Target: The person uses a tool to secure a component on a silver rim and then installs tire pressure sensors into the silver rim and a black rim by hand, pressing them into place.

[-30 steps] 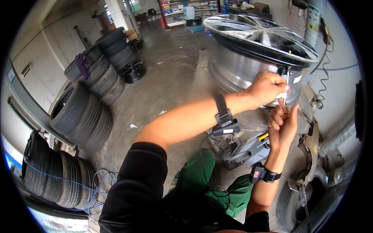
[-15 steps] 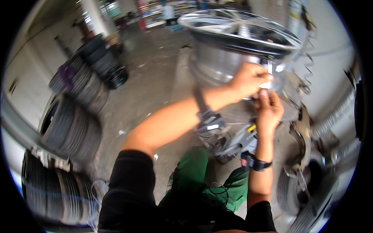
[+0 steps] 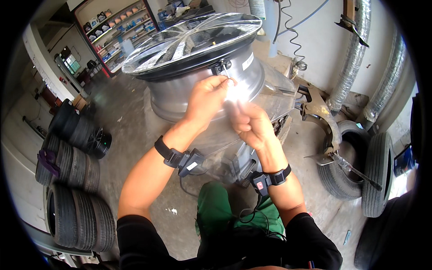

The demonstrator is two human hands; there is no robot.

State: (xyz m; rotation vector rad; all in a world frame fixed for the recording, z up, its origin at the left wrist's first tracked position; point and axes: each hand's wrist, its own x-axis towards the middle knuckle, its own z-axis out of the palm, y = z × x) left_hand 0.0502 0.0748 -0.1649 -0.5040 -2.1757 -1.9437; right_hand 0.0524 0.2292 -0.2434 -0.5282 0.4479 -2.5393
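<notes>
Your rod meets the black fitting on the wheel's side, pinched by your left hand; your right hand is half-curled just beside, fingertips overexposed, so its hold cannot be told. The slim metal rod should handle as light, stiff and slippery, best taken low, clear of the fitting. The wheel, smooth metal barrel under a glossy spoked face, looks heavy and rigid on its grey stand, ribbed rubber tyres well apart.
</notes>
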